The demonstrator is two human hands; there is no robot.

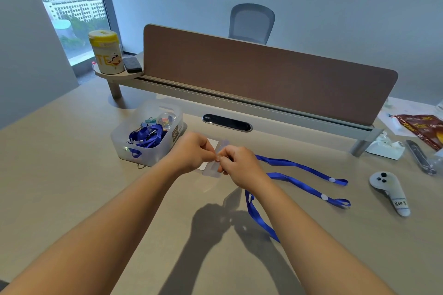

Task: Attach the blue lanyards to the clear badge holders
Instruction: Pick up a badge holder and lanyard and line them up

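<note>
Above the desk's middle, my left hand (193, 151) pinches a clear badge holder (221, 148) with a white card inside, held slightly raised. My right hand (236, 164) meets it at the holder's edge, fingers curled around the clip end of a blue lanyard (309, 184). The lanyard's ribbon trails right across the desk in two strands and loops down under my right forearm. The clip itself is hidden by my fingers.
A translucent plastic bin (134, 148) with more blue lanyards and binder clips stands left of my hands. A white controller (389, 191) lies at the right, with a snack bag (426, 129) and tissue behind it. A brown divider panel (263, 74) runs along the back.
</note>
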